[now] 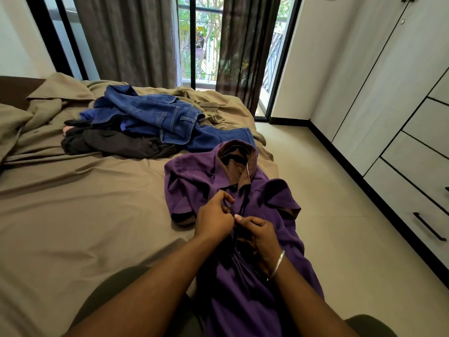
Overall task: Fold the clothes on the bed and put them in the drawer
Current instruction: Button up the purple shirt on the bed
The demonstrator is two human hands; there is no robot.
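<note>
A purple shirt with a brown collar lies face up along the right edge of the bed, its lower part hanging over my lap. My left hand pinches the left side of the shirt's button placket. Just right of it, my right hand, with a metal bangle on the wrist, grips the other side of the placket. The two hands nearly touch at the shirt's middle. A heap of blue jeans and a dark garment lies farther back on the bed.
White drawers with a black handle stand along the right wall, all closed. Pale tiled floor runs between bed and drawers. Brown curtains and a glass balcony door are behind the bed. A rumpled tan sheet bunches at the far left.
</note>
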